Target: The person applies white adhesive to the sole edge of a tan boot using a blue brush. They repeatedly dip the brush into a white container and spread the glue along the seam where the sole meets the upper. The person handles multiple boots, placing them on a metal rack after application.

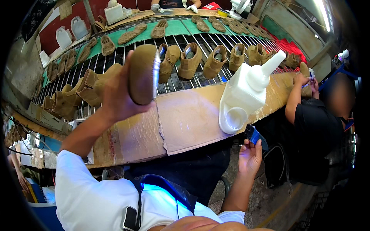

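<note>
My left hand (117, 96) is raised over the near edge of the bench, its fingers wrapped round a tan boot (143, 73). The boot's rounded side faces up, with a bright bluish light along its right edge. Its opening is hidden. Lower on the right, my right hand (249, 156) pinches a blue-handled brush (255, 135) with dark bristles. The brush is near the small round cup (234, 118) at the foot of a white plastic bottle (246, 86) with a long spout, apart from the boot.
Cardboard (196, 115) covers the bench's near edge. Beyond it, a metal rack (181, 86) carries a row of tan boots (190, 61); brown soles (159, 29) lie on a green strip (173, 30). A co-worker (320, 119) sits at right; another's gloved hands (157, 7) show at the far side.
</note>
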